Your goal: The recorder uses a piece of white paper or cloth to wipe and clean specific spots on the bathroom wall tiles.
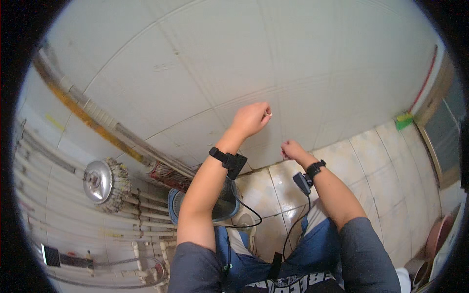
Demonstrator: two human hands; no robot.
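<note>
1. While the left hand (250, 120) is up in front of the wall (322, 53), its fingers are drawn in narrow, with a small white piece (269, 115) showing at their tips.
2. Lower and to its right, the right hand (291, 150) has bent fingers; I cannot tell how tightly they close or whether they hold anything.
3. The step in hand seems to be holding the white piece close to the wall; whether it touches the surface cannot be told.
4. A next move would probably call for a steady pinch from the left, since so little of the piece sticks out, with the right free of its cable (287, 229).
5. Behind both hands, the wall is pale, smooth and lightly sheened, ruled by thin joints; below the right hand, the floor (361, 161) is glossy, mottled cream tile.
6. Left of and below the left hand are a blue, rounded plastic tub (174, 205) and, farther out, a shiny metal dome (97, 181) fringed with shaggy, string-like fibre (119, 185).
</note>
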